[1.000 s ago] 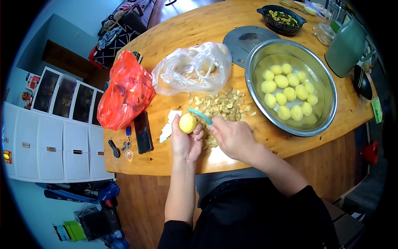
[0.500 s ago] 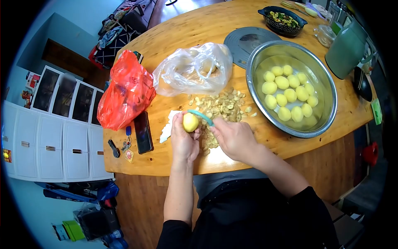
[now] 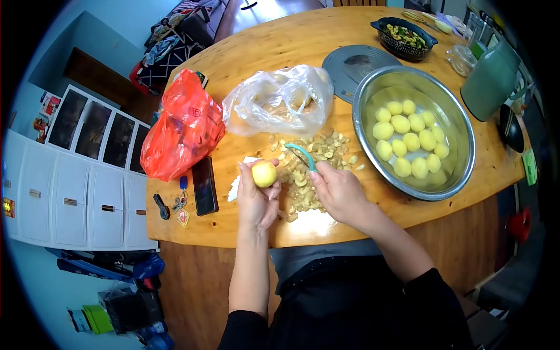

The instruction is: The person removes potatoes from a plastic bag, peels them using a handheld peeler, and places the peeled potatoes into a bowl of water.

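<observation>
Peeler: long axis slanted, head seemingly away-left | right fingers clamping it | left fingers around potato

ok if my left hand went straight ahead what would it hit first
Probably the clear plastic bag, beyond the potato in your left hand. Hand height is hard to judge, so it could pass above.

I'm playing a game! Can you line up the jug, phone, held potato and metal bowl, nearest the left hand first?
1. Potato: in the left hand.
2. Phone: on its left.
3. Metal bowl: to the right.
4. Jug: beyond the bowl.
</observation>
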{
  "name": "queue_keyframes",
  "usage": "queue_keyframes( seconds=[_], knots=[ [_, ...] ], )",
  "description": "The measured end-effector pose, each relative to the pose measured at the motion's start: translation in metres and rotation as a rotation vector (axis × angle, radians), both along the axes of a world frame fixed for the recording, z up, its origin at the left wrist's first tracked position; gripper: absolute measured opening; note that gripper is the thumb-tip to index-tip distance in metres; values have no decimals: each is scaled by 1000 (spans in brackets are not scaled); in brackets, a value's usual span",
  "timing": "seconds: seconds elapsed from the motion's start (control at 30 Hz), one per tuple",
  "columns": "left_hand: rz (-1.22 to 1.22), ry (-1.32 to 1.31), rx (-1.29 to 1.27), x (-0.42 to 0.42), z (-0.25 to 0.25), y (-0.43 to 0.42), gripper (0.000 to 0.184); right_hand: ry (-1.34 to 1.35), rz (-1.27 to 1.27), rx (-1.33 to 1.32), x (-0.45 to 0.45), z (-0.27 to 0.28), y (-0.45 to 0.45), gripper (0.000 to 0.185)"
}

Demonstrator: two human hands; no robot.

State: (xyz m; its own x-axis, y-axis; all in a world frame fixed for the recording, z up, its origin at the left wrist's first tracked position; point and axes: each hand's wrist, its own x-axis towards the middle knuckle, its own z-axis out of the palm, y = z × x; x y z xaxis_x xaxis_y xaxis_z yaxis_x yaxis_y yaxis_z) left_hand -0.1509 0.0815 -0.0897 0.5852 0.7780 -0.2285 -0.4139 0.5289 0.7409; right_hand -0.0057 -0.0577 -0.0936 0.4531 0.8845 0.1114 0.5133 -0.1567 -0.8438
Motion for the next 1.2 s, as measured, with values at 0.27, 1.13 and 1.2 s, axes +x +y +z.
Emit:
queue_keyframes(
  seconds=[0.27, 1.13, 1.2],
  knots=[
    [-131, -164, -161, -5, -13, 3, 43, -4, 26, 47, -7, 0, -3, 23],
    [-51, 151, -11, 10, -2, -14, 31, -280, -40, -81, -6, -6, 3, 20],
    [-60, 125, -35, 12, 3, -13, 33, -227, -51, -47, -3, -6, 1, 20]
  ],
)
